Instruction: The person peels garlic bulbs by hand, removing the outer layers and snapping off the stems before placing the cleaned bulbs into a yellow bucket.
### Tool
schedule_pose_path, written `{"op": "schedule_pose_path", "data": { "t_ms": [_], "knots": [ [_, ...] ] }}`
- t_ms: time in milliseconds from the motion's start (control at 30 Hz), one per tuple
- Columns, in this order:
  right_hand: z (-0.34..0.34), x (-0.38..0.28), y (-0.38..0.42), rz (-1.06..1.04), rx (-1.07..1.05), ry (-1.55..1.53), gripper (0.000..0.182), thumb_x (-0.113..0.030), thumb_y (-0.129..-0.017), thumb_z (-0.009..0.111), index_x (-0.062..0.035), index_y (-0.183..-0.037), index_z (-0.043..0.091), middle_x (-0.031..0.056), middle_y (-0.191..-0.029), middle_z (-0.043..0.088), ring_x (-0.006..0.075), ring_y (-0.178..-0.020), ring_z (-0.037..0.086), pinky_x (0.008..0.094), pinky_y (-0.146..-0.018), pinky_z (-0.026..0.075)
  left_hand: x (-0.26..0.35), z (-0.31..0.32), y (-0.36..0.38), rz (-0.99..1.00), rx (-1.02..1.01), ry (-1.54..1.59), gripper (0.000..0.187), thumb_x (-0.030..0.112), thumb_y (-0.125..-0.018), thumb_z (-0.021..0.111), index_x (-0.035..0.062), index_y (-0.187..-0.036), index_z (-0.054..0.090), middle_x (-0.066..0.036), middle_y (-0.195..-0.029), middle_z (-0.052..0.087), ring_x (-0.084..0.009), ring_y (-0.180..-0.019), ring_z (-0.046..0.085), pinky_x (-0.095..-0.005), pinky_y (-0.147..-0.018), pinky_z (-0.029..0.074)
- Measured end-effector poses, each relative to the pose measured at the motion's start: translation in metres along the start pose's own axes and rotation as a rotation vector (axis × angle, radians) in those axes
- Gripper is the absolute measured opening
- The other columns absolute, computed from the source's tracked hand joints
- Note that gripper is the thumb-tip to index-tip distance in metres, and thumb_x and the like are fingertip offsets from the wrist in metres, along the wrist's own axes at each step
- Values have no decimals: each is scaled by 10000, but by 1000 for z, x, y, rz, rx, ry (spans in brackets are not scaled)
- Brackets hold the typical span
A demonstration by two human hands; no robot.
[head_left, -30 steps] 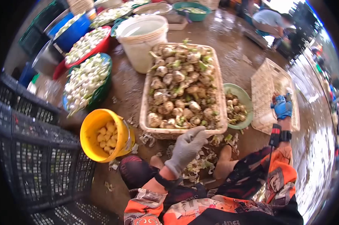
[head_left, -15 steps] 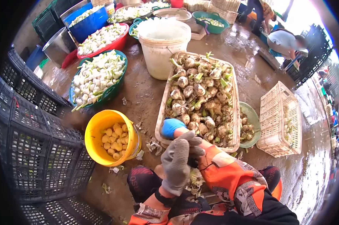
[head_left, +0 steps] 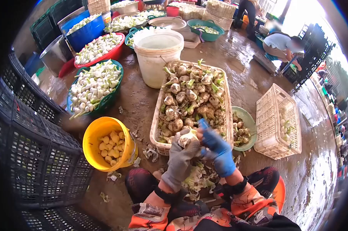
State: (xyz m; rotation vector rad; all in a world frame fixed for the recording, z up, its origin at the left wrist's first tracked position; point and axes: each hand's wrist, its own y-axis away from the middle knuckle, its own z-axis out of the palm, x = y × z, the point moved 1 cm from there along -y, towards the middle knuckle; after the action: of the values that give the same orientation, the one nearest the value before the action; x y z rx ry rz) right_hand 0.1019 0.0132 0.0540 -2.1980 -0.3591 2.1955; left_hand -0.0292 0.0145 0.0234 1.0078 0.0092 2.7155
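My left hand (head_left: 181, 156), in a grey glove, is closed around a garlic bulb (head_left: 187, 138) above the near edge of the crate. Beside the bulb is my right hand (head_left: 217, 148) in a blue glove, its fingers smeared by motion. Whether they grip anything does not show. Below and beyond both hands, a pale plastic crate (head_left: 154, 133) is heaped with muddy garlic bulbs (head_left: 193, 92) with cut stems. To the left stands a yellow bucket (head_left: 90, 148) with cleaned yellowish bulbs (head_left: 112, 148) inside. Peeled skins (head_left: 199, 179) lie between my knees.
Black crates (head_left: 31, 154) stack along the left. A white bucket (head_left: 158, 63) stands behind the pale crate. A green bowl (head_left: 252, 123) and a white basket (head_left: 274, 123) stand at right. Tubs of white garlic (head_left: 95, 86) fill the back left. A person (head_left: 277, 44) bends over farther off.
My right hand has come back from the crate to the left hand. A garlic bulb now shows in my left hand. The view has shifted slightly.
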Motion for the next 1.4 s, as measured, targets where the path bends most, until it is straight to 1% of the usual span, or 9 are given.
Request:
{"op": "schedule_pose_path", "data": {
  "t_ms": [167, 233, 600, 833, 1033, 1100, 1200, 1267, 1400],
  "knots": [
    [-13, 37, -1, 285, 210, -729, 574, -145, -925, 584, 6, -1427, 351, 74, -1235, 571, 122, -1096, 536, 256, -939, 426, -18, 2, -2, 699, -26, -952, 560, 37, -768, 704, 62, -1257, 433, -136, -1125, 561, -278, -1055, 556, -386, -894, 471],
    [9, 18, 7, 192, 347, -303, 486, -185, -933, 618, 8, -1354, 473, 74, -1204, 609, 104, -1051, 546, 263, -952, 422, -11, 10, 0, 881, -22, -1257, 606, 64, -701, 734, 58, -1234, 446, -166, -1137, 528, -342, -1093, 513, -419, -949, 422],
    [-2, 20, 24, -64, 256, 106, 461, 12, -932, 534, 0, -1382, 434, 95, -1389, 498, 133, -1216, 470, 266, -1017, 370, -11, 4, 8, -8, -151, -245, 541, 17, -833, 687, 80, -1295, 413, -73, -1191, 542, -145, -1050, 552, -293, -885, 490],
    [-13, 6, 24, 393, 400, -398, 338, -89, -896, 651, -36, -1226, 598, 13, -1013, 654, 67, -893, 587, 221, -750, 492, -10, 10, 2, 711, -36, -1241, 756, 60, -700, 736, 13, -1356, 362, -179, -1195, 479, -323, -1141, 459, -398, -967, 409],
    [-33, 15, 20, 503, 204, -348, 227, -33, -841, 689, 3, -1059, 637, 43, -875, 679, 87, -706, 632, 245, -649, 542, -7, 10, 7, 557, -137, -1080, 676, 68, -783, 691, 17, -1370, 362, -146, -1191, 504, -267, -1065, 503, -375, -925, 440],
    [-33, 14, 22, 451, 186, -255, 210, -21, -840, 682, 7, -1045, 639, 41, -874, 680, 80, -696, 628, 244, -639, 547, -8, 6, 9, -125, -123, -181, 537, 134, -886, 631, 17, -1353, 394, -114, -1121, 558, -210, -949, 568, -333, -818, 499],
    [-39, 25, 25, 364, 164, 3, 183, -23, -856, 647, 0, -1038, 644, 73, -853, 683, 147, -740, 652, 284, -676, 542, -11, 1, 1, -110, -230, -10, 492, 363, -968, 492, 40, -1334, 432, -105, -1017, 620, -203, -750, 618, -294, -588, 507],
    [-54, 26, 25, -102, 146, 1068, 197, -57, -873, 618, -5, -1062, 643, 125, -878, 665, 244, -854, 652, 328, -750, 518, -5, 5, -1, -317, -303, 337, 574, 512, -970, 382, 62, -1318, 460, -118, -976, 648, -221, -647, 630, -279, -477, 457],
    [-55, 29, 22, -302, 33, 775, 309, -131, -887, 620, -31, -1180, 617, 189, -992, 626, 304, -928, 614, 336, -810, 486, -11, 6, 0, -258, -99, 130, 556, 500, -990, 340, 68, -1314, 472, -109, -1013, 646, -211, -713, 649, -300, -521, 503]
  ]
}}
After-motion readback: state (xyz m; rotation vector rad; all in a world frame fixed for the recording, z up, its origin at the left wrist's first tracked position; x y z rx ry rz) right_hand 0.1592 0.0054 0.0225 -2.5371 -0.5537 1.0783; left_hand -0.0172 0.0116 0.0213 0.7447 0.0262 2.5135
